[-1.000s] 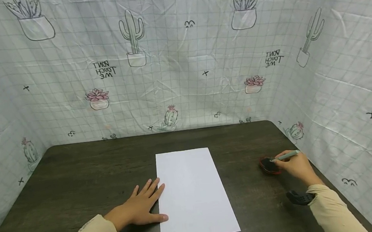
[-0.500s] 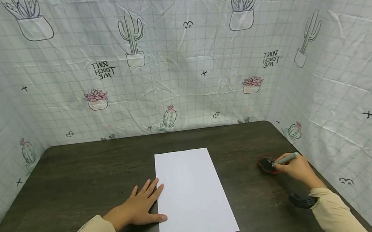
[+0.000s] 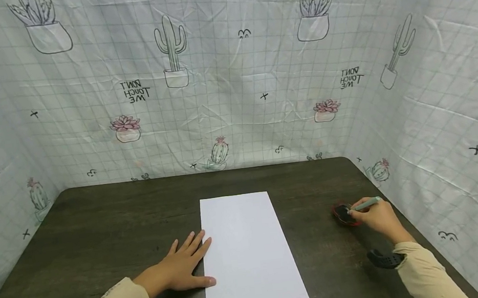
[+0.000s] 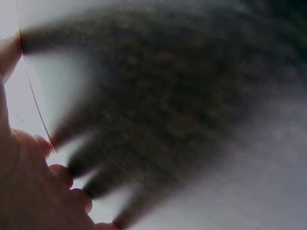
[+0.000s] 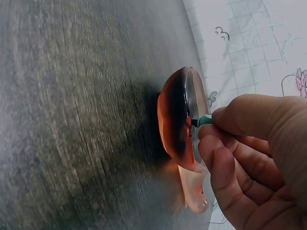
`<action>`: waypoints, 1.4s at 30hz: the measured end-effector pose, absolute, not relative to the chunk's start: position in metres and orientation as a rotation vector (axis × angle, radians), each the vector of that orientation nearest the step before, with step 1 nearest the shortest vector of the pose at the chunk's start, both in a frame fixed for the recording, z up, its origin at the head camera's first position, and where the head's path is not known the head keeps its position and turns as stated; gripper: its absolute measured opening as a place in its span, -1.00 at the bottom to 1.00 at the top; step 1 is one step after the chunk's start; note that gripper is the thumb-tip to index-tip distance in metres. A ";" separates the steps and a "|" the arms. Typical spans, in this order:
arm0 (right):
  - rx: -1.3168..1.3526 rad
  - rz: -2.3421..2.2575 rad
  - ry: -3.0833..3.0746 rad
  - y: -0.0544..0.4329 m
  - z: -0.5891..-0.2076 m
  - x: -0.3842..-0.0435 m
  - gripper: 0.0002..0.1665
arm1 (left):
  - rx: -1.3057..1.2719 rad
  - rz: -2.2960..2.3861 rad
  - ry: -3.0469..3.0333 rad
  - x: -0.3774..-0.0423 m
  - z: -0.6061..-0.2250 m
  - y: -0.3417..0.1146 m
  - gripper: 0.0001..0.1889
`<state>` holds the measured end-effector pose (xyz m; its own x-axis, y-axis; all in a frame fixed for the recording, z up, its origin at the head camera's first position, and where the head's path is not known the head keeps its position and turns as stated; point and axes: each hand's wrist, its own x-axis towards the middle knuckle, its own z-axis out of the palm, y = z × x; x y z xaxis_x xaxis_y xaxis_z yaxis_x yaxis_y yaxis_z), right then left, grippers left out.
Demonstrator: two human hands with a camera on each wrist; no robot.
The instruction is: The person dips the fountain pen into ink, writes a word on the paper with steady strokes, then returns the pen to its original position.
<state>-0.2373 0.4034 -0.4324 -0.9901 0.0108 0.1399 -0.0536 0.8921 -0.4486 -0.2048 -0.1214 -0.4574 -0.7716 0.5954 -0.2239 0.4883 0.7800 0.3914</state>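
A blank white sheet of paper (image 3: 248, 253) lies on the dark table. My left hand (image 3: 179, 269) rests flat with fingers spread, its fingertips and thumb on the paper's left edge. To the right of the sheet stands a small see-through reddish-orange dish (image 5: 165, 129) with black ink in it. My right hand (image 3: 382, 219) pinches a mint-green brush (image 3: 370, 203) between thumb and fingers. In the right wrist view its black tip reaches the dish's rim, over the ink. The left wrist view shows the palm side of my left hand and blurred shadows.
The dark wooden table (image 3: 98, 234) has rounded far corners. A white cloth (image 3: 233, 95) with grid lines and printed cacti hangs behind it and at both sides. A black wrist band (image 3: 384, 259) sits on my right wrist, near the table's right edge.
The brush tip has shifted slightly within the dish, and the brush's upper end has moved a little left. My left hand has stayed on the paper.
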 end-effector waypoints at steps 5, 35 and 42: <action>0.033 0.711 -2.917 0.403 -0.432 -0.239 -0.82 | 0.825 0.448 2.643 -0.205 -0.457 -0.123 0.04; 0.491 1.828 -2.674 0.262 -0.413 -0.270 -0.61 | 0.840 0.483 2.625 -0.203 -0.452 -0.122 0.03; 0.523 1.872 -2.694 0.232 -0.422 -0.278 -0.67 | 0.845 0.468 2.634 -0.203 -0.453 -0.123 0.03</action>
<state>-0.2785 0.2321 -0.4216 -0.9345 -0.3547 0.0302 -0.1520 0.3210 -0.9348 -0.2034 -0.1226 -0.4533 -0.7677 0.6047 -0.2119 0.4946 0.7695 0.4041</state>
